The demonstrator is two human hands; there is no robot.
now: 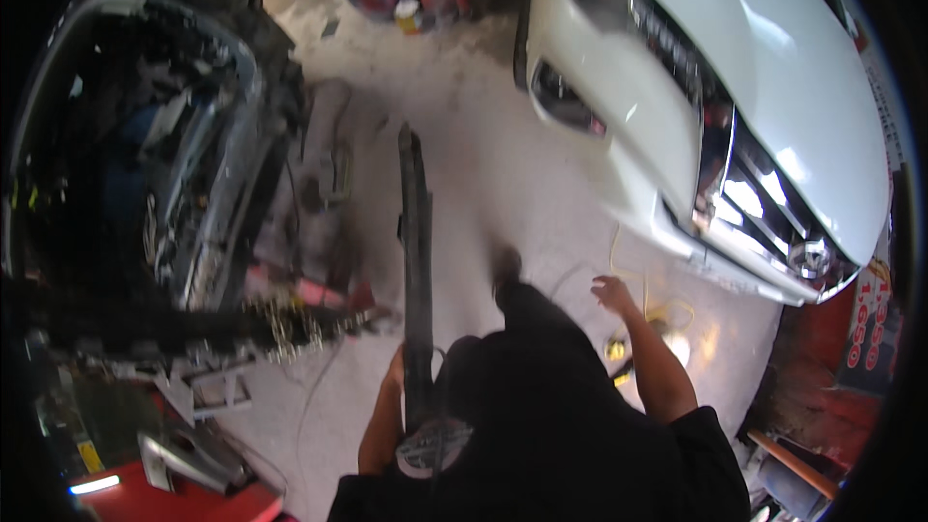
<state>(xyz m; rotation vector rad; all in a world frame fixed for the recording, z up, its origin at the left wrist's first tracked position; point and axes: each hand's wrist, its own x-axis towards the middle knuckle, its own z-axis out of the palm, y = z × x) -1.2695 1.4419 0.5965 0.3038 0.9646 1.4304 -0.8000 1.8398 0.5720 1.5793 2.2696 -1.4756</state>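
At 7 o'clock, L hand (pixel 394 369) seems closed round the long dark bar (pixel 417 261), which points to 11 and isn't yet set down, while R hand (pixel 611 294), at 4, hangs empty w/ fingers loosely spread.

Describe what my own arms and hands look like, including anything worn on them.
You wear black short sleeves that look plain and end near the elbows, leaving the forearms bare. The right hand shows no glove, and no band shows at its wrist. The left hand is mostly hidden; its visible part looks ungloved.
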